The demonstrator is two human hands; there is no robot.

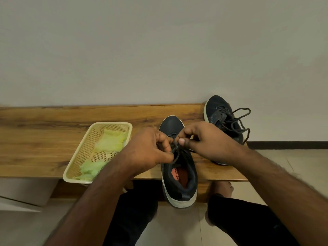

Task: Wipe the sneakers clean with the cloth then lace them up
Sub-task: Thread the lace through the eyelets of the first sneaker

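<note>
A dark navy sneaker with a white sole and an orange insole stands on the wooden bench, heel hanging over the front edge. My left hand pinches its dark lace over the tongue. My right hand pinches the same lace between thumb and forefinger, right beside the left hand. A second navy sneaker lies behind my right hand against the wall, its laces trailing loose. A yellow-green cloth lies in the cream basket.
The basket sits on the bench to the left of my hands, its near corner past the front edge. The wall runs right behind the bench. My knees and a bare foot are below the bench on the tiled floor.
</note>
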